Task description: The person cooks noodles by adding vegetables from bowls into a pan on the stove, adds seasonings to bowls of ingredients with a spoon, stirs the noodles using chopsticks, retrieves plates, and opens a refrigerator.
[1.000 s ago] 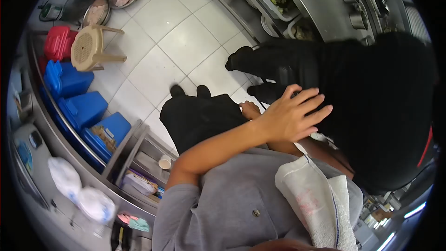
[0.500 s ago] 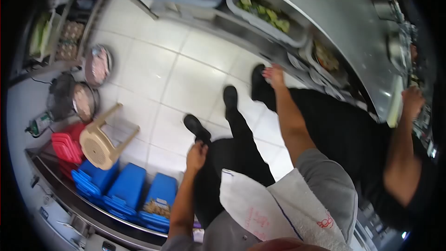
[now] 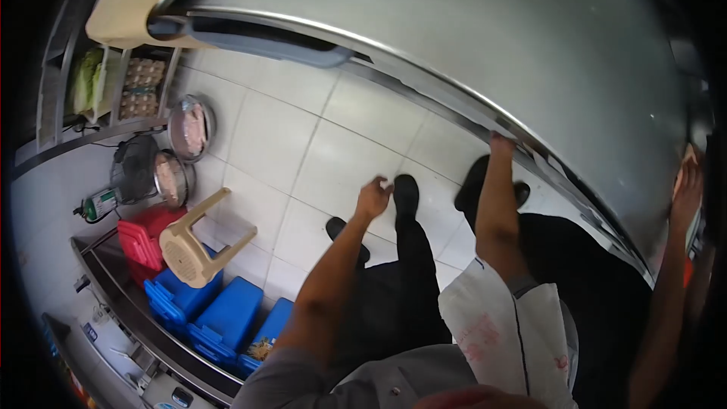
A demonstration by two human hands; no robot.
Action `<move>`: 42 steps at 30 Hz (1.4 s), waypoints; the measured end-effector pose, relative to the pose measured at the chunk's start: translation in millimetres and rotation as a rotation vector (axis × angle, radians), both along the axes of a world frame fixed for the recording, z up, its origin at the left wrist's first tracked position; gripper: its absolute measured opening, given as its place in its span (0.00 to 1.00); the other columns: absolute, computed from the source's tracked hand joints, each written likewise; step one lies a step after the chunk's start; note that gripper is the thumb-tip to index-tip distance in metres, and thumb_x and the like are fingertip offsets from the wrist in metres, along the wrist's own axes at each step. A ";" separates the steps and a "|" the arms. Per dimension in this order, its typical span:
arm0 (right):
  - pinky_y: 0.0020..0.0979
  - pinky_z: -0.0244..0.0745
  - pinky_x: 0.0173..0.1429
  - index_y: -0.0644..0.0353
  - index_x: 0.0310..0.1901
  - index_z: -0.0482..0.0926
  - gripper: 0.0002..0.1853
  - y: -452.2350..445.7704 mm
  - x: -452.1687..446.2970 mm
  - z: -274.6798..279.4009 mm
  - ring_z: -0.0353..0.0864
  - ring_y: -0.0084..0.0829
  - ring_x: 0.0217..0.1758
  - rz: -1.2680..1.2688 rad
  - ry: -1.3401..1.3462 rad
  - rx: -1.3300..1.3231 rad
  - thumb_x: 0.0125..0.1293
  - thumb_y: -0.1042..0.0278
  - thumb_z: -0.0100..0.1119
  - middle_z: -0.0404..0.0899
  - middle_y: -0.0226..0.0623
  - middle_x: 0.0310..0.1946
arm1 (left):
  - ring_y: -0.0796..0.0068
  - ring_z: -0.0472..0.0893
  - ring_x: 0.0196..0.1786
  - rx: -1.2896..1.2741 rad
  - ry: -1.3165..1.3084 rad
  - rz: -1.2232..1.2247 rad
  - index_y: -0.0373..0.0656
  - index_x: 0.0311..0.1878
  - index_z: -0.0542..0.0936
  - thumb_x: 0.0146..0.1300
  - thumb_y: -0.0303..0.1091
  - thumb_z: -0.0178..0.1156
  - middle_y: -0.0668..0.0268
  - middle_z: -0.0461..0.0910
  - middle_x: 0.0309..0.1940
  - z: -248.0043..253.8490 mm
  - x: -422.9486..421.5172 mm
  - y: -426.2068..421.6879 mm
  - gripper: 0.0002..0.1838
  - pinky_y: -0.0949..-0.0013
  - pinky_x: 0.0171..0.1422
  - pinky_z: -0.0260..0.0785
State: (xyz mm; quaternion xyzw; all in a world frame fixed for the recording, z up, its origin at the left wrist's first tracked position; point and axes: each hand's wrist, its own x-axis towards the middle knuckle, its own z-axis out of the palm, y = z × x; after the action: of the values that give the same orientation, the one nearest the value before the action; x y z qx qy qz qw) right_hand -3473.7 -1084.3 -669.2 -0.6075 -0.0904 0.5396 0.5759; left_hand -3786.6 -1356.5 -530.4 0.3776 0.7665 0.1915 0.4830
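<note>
Left hand (image 3: 375, 198): middle of the frame, over the floor tiles, grip loosely open with fingers part curled; in view it lies just beside the wearer's black shoe (image 3: 406, 198).
Right hand (image 3: 500, 144): right of middle, at the near edge of the steel table; fingers partly hidden, so I cannot tell whether the grip is open or closed, or whether it touches the edge.
Steel table (image 3: 485, 38): fills the top and upper right, its long edge slanting from upper left to lower right; a grey tub (image 3: 276, 47) shows under that edge.
Brown sheet (image 3: 140, 0): upper left, at the table's end.
Floor (image 3: 356, 117): open pale tiles from the table edge to the stool, the widest room for moving.
Stool (image 3: 189, 254): beige, tipped over at left, legs pointing into the open tiles.
Bins: 1 red bin (image 3: 140, 238) and 3 blue bins (image 3: 231, 310), lower left, bordering the floor.
Bowls: 2 steel bowls (image 3: 210, 136) with pink contents, left, near the rack holding egg trays (image 3: 142, 87).
Co-worker: black clothing (image 3: 583, 280) close at right, narrowing that side; a hand (image 3: 687, 182) at the far-right edge.
</note>
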 end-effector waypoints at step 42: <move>0.59 0.80 0.47 0.53 0.64 0.62 0.28 -222.6 -64.8 150.6 0.77 0.49 0.55 -0.176 0.248 0.084 0.60 0.82 0.46 0.71 0.44 0.58 | 0.53 0.78 0.52 -0.036 -0.581 1.038 0.31 0.61 0.68 0.58 0.19 0.56 0.52 0.75 0.53 137.8 -104.8 -329.4 0.25 0.52 0.57 0.75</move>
State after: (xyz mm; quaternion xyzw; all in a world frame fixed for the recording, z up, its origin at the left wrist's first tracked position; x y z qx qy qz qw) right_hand -3538.4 -1306.9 -518.7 -0.5172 0.0127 0.5536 0.6525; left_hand -3891.4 -1686.0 -392.7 -0.1228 0.6905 0.4850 0.5224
